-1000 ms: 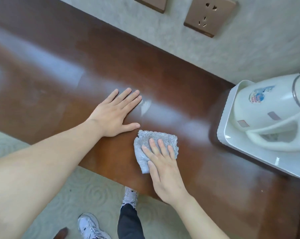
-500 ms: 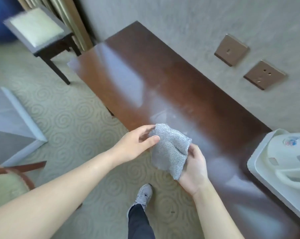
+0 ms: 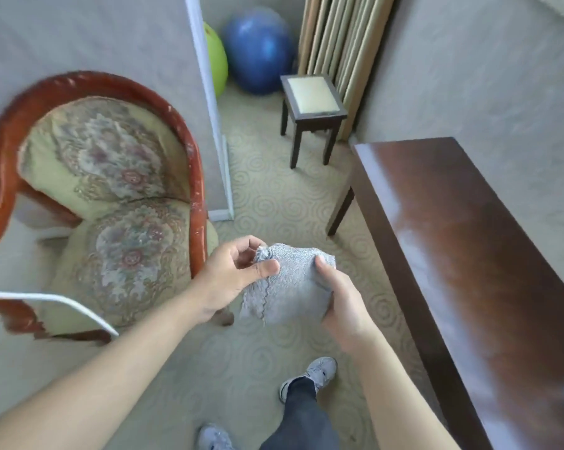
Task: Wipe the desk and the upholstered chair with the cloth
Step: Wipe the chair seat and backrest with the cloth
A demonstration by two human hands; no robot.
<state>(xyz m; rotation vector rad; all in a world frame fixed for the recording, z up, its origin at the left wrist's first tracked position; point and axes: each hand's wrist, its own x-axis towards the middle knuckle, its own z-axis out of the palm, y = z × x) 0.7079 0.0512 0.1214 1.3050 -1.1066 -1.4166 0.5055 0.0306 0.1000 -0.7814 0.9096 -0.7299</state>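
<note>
A person stands on patterned carpet (image 3: 274,203) between an upholstered chair (image 3: 111,216) and a dark wooden desk (image 3: 488,254), holding a grey cloth (image 3: 287,287) in both hands above the floor. The left hand (image 3: 232,277) pinches the cloth's upper left corner, thumb pressed over the fabric and fingers curled behind it; the right hand (image 3: 342,297) grips the opposite side, thumb on top and the remaining fingers hidden beneath the bunched cloth. The cloth hangs in mid-air between the two pieces of furniture, touching neither — the chair, with its red-brown carved frame and floral cushions, sits to the left, and the glossy desk runs along the wall at right. Farther back, a small dark stool (image 3: 311,105) with a pale padded seat stands near the desk's far end, beside folded curtains (image 3: 335,37). A blue exercise ball (image 3: 257,50) and a green ball (image 3: 215,56) rest in the corner behind a white-edged partition (image 3: 209,102). Grey sneakers (image 3: 319,371) and dark trousers show below.
</note>
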